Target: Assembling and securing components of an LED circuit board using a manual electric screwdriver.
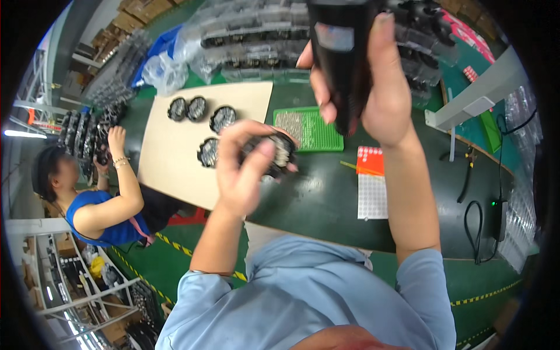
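My left hand (236, 175) is wrapped round a round black part (284, 150) with a pale, wiry-looking inside, holding it above the table. In my right hand (389, 102), raised higher and closer to the camera, is a black electric screwdriver (341, 67) with its narrow end pointing down. That tip stays apart from the round part. Behind the hands lies a green tray (328, 129) with many small metal pieces, probably screws, in its left half. Several similar round black parts (223, 119) sit on a beige board (175, 146) to the left.
An orange-red card (371, 160) and a white sticker sheet (372, 195) lie by my right forearm. Clear plastic trays (256, 44) of black parts are stacked at the back. A metal post (478, 108) and black cable (475, 233) stand right. A co-worker (111, 204) works at left.
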The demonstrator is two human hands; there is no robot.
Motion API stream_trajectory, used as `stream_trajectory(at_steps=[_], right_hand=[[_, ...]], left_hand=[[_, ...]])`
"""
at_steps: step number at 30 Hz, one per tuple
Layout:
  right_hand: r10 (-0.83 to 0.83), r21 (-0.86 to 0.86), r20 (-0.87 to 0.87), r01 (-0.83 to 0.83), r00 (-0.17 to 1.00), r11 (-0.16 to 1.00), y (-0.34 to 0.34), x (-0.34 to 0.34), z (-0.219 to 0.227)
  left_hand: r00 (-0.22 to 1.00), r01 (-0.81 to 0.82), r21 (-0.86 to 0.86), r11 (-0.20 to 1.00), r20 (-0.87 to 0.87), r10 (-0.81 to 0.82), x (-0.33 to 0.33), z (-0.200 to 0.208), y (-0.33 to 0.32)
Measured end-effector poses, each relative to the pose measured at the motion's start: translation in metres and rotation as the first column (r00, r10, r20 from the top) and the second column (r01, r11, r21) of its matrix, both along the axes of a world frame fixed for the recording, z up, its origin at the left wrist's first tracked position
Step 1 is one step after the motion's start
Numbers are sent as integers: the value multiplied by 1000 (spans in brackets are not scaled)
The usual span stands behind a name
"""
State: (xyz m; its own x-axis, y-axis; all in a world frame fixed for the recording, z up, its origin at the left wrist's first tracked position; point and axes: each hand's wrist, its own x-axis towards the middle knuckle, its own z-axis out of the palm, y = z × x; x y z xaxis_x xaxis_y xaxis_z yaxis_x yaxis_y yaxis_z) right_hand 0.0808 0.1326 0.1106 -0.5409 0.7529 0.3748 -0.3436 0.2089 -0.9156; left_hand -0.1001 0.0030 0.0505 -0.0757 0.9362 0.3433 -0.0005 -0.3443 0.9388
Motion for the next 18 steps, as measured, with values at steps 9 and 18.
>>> stream_trajectory(at_steps=[9, 18], right_hand=[[163, -63, -100, -170, 982, 983, -7, -2, 25], [186, -51, -123, -193, 975, 980, -6, -5, 28]], left_hand=[[965, -233, 190, 954, 170, 201, -42, 94, 124], [894, -202, 154, 967, -375, 247, -49, 129, 272]])
